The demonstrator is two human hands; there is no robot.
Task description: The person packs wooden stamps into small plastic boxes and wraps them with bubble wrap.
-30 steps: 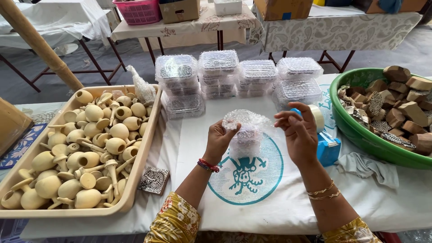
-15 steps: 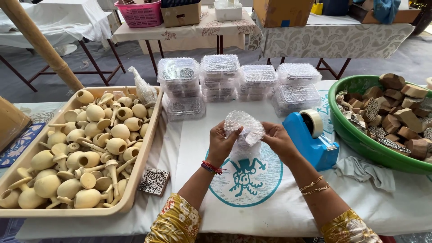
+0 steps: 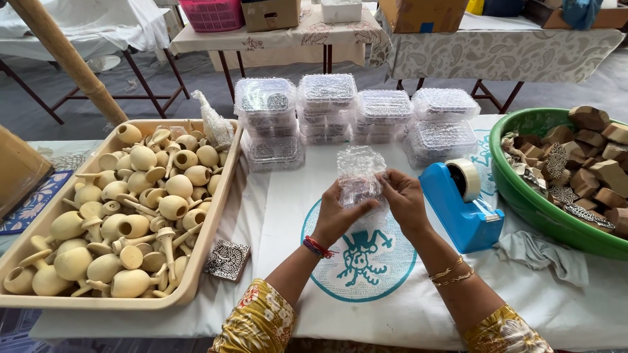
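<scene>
A small bundle wrapped in clear bubble wrap (image 3: 358, 174) is held upright above the white tablecloth (image 3: 281, 196), between both hands. My left hand (image 3: 339, 212) cups it from below and the left, thumb across its front. My right hand (image 3: 401, 197) pinches the wrap on its right side. What is inside the wrap is hidden. A blue tape dispenser (image 3: 459, 204) with a roll of clear tape stands just right of my right hand.
A tan tray (image 3: 209, 222) of several pale wooden knobs fills the left. Stacks of bubble-wrapped packs (image 3: 327, 104) line the back. A green basin (image 3: 523, 196) of carved wooden blocks sits right. One carved block (image 3: 227, 259) and a grey cloth (image 3: 540, 252) lie on the tablecloth.
My right hand came back from the tape dispenser to the bundle. Both hands now close on the wrap, and the bundle sits slightly lower and more upright.
</scene>
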